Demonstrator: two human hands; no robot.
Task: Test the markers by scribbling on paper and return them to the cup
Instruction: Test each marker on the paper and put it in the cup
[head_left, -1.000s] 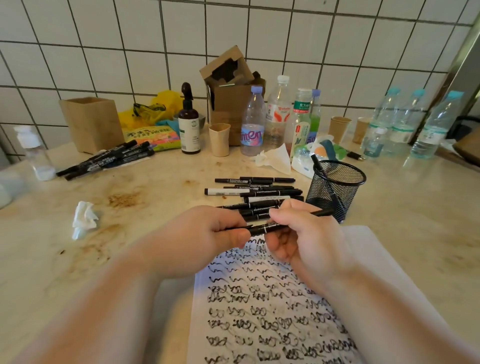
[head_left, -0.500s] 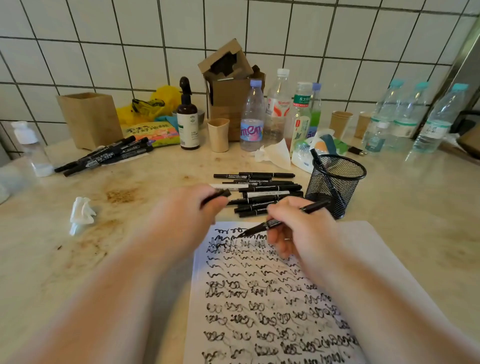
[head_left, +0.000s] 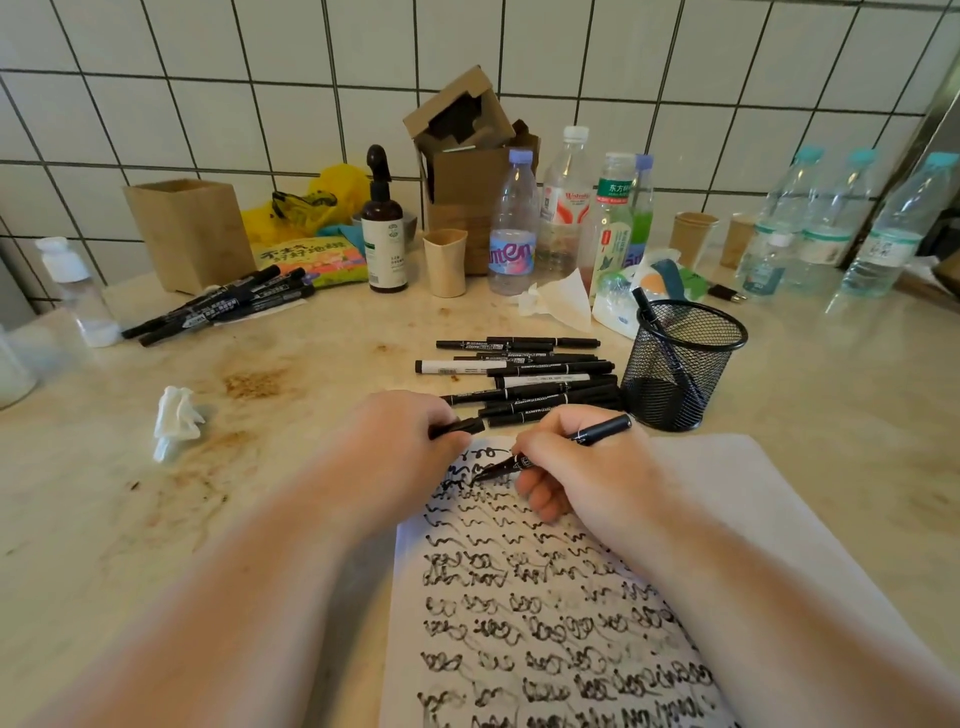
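Observation:
My right hand (head_left: 582, 467) grips a black marker (head_left: 597, 432) with its tip down on the white paper (head_left: 727, 499), near the top of the sheet among rows of black scribbles. My left hand (head_left: 395, 447) rests at the paper's top left corner and holds the marker's black cap (head_left: 462, 427). A black mesh cup (head_left: 680, 364) stands just beyond the paper on the right, with one marker leaning inside it. Several loose markers (head_left: 524, 379) lie in a pile to the left of the cup.
A second bunch of markers (head_left: 223, 306) lies at the back left by a wooden box (head_left: 192, 234). A crumpled tissue (head_left: 176, 421) sits left of my hands. Bottles, paper cups, a cardboard box and wrappers crowd the back against the tiled wall.
I pulled the cap off the marker; my left hand drew away with it. My right hand lowered the marker's tip onto the top of the paper.

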